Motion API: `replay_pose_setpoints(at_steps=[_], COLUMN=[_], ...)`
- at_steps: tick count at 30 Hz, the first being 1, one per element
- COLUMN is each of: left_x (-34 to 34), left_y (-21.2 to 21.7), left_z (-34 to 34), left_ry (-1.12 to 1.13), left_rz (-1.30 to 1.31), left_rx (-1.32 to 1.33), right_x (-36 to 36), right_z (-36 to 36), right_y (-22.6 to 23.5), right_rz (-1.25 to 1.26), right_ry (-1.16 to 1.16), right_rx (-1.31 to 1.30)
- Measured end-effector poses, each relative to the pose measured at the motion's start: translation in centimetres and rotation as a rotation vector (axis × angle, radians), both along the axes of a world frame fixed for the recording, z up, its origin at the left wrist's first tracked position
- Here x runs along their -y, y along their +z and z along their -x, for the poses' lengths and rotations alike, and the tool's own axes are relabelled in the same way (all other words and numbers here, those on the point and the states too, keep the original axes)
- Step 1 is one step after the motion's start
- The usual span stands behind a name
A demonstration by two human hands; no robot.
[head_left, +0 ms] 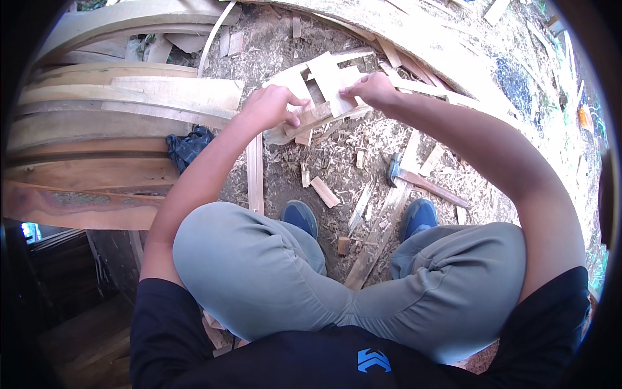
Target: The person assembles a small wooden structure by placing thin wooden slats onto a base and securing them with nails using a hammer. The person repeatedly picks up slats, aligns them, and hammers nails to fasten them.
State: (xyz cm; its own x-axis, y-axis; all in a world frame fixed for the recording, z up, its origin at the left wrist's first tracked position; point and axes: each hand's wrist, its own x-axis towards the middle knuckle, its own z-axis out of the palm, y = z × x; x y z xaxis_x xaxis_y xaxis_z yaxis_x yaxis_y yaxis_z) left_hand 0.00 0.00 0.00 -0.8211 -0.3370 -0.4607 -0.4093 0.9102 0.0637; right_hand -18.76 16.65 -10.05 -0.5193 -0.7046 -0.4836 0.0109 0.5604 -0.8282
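Observation:
I sit with both arms stretched over a small group of pale wooden pieces on the ground. My right hand [374, 89] pinches the edge of a short, flat wooden board [328, 79], which lies slanted across the other pieces. My left hand [273, 107] is curled at a second pale board [291, 80], its index finger and thumb at the near edge; part of its grip is hidden. Below the boards, a wooden block [315, 116] and a longer strip [350, 115] lie crosswise. A hammer [433, 186] with a wooden handle rests on the ground near my right foot.
Large stacked planks [91, 175] fill the left side, with a black plastic bag [189, 145] at their ends. A long board [382, 236] runs between my blue shoes [299, 217]. Shavings and offcuts [324, 192] litter the soil. A large slab [414, 39] lies at the back.

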Motion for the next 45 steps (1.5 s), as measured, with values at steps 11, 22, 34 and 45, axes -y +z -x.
replay_pose_setpoints(at_steps=[11,22,34,45], left_x=[0.5,0.9,1.1,0.4], left_y=[-0.6,-0.7,-0.9,-0.1], left_z=[-0.1,0.0,-0.1,-0.2], left_ry=[0.025,-0.023,-0.065,-0.050], left_rz=[-0.050,-0.054,-0.052,-0.028], left_rx=[-0.036,0.006,-0.012,0.017], right_x=[-0.4,0.2,-1.4,-1.2], right_z=[-3.6,-4.8,-4.2,-3.1], right_y=[1.9,3.1,3.2,3.4], right_rz=[-0.127,-0.135,0.034,0.085], right_ry=[-0.091,-0.176,0.267,0.557], right_rx=[-0.097,-0.098,-0.651,-0.892])
